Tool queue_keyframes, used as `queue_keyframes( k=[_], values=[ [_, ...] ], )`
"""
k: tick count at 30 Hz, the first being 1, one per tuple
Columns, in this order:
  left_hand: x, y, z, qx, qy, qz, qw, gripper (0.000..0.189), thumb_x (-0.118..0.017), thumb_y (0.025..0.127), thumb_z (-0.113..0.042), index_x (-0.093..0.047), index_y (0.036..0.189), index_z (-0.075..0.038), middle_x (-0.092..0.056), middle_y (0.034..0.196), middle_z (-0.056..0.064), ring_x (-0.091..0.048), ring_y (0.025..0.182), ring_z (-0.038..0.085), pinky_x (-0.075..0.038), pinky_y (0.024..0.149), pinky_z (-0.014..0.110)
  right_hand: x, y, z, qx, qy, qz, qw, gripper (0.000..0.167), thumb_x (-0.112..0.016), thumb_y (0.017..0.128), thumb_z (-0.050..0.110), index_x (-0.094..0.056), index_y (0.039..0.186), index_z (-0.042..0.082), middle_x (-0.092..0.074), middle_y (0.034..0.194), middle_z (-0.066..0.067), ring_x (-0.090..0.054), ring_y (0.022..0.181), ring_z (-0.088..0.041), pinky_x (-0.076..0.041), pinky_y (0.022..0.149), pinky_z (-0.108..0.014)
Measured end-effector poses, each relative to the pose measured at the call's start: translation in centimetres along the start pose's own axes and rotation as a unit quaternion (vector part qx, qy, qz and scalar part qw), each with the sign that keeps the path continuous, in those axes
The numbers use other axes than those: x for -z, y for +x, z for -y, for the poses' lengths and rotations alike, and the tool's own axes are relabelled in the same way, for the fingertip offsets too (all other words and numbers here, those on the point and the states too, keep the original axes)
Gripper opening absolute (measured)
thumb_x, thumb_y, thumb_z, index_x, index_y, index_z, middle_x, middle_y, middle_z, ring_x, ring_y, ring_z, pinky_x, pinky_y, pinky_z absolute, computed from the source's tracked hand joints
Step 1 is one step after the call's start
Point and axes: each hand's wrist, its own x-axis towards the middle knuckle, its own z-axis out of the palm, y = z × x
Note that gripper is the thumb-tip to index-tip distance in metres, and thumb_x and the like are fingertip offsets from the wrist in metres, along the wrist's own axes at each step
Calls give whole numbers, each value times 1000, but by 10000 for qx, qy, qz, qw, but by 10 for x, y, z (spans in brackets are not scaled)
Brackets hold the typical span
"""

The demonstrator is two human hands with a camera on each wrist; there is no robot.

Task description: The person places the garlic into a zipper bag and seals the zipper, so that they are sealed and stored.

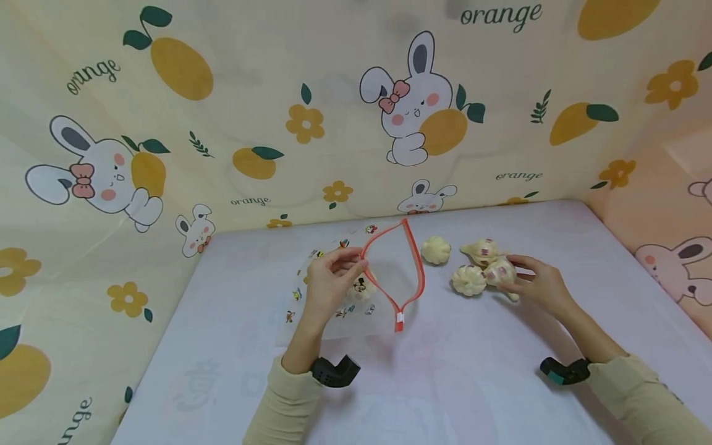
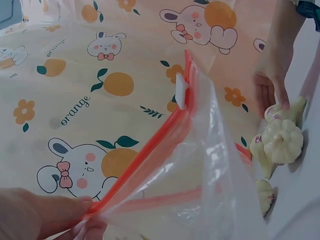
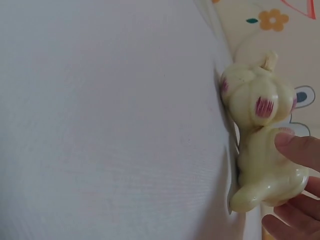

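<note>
My left hand (image 1: 329, 281) pinches one side of the mouth of a clear zip bag (image 1: 328, 327) between thumb and fingers. The bag's orange-red zip edge (image 1: 418, 272) gapes wide, with its white slider (image 2: 181, 91) at one end. Through the cartoon-printed film a pale round bulb (image 1: 364, 292) shows. On the right, my right hand (image 1: 536, 281) holds a garlic bulb (image 3: 272, 160), thumb on one side and fingers on the other. That bulb lies against another garlic bulb (image 3: 257, 97) with purple streaks.
Close by the held bulb lie two more garlic bulbs, one pale (image 1: 469, 280) and one with a stem (image 1: 481, 251). A single garlic bulb (image 1: 436, 250) sits between them and the bag. The white table (image 1: 222, 346) meets a rabbit-and-orange printed backdrop (image 1: 334, 74) behind.
</note>
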Motion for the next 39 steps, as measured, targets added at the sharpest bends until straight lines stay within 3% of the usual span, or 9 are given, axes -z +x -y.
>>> queue_keyframes(
  k=[8,15,19,23,26,30,33,36,39],
  values=[
    [-1,1,0,-8,4,-23,10000,25,-74,81,-3,-70,105,6,-71,94,27,-62,72,0,-53,66,9,-3,2,-5,77,21,6,10000,64,-81,74,5,-51,127,-14,-51,128,-40,-62,101,-52,-58,69,-16],
    [-1,2,0,-17,-15,-1,10000,26,-74,81,-3,-70,105,6,-71,95,26,-62,73,2,-53,66,9,-2,1,-9,77,39,65,9999,64,-80,75,5,-50,128,-13,-54,126,-39,-70,89,-14,-53,68,-6],
    [-1,1,1,-19,7,4,10000,25,-74,82,-3,-70,105,6,-71,96,26,-63,74,2,-54,67,9,-3,1,-10,61,72,90,9999,62,-79,76,5,-50,128,-13,-55,124,-39,-71,89,-17,-51,67,-4],
    [-1,2,2,-49,-19,-10,10000,25,-74,81,-2,-70,105,6,-71,95,27,-62,73,0,-54,67,9,-4,1,-11,168,96,12,9998,60,-78,75,1,-51,126,-14,-55,122,-39,-58,82,14,-51,67,-3],
    [-1,1,2,-55,-4,-19,10000,25,-74,81,-2,-70,105,6,-71,95,26,-62,73,1,-54,67,9,-5,1,-11,238,155,-24,9996,59,-78,75,-1,-51,126,-14,-55,121,-40,-42,81,28,-51,67,-3],
    [0,1,2,-59,46,-16,10000,25,-74,82,-3,-70,105,5,-71,95,25,-64,75,5,-54,67,9,-5,1,-11,175,156,-21,9997,59,-78,76,1,-51,126,-14,-55,122,-39,-48,82,23,-51,68,-3],
    [0,0,2,-66,68,-5,10000,25,-74,82,-4,-70,105,5,-71,96,25,-64,75,7,-54,67,9,-4,0,-9,148,49,-53,9999,59,-78,76,1,-51,127,-13,-56,122,-39,-69,85,-4,-53,68,-5],
    [0,0,1,-62,50,0,10000,25,-74,82,-4,-70,106,5,-71,96,25,-65,76,8,-54,67,9,-4,0,-6,174,-53,-104,9998,59,-78,75,0,-51,126,-13,-56,121,-39,-70,91,-31,-53,68,-6],
    [0,0,0,-76,24,-1,10000,26,-74,82,-4,-70,106,5,-71,95,25,-64,75,6,-53,67,9,-2,0,-4,195,-34,-129,9997,58,-77,75,-1,-52,126,-13,-56,121,-39,-69,86,-6,-52,68,-3]
  ],
)
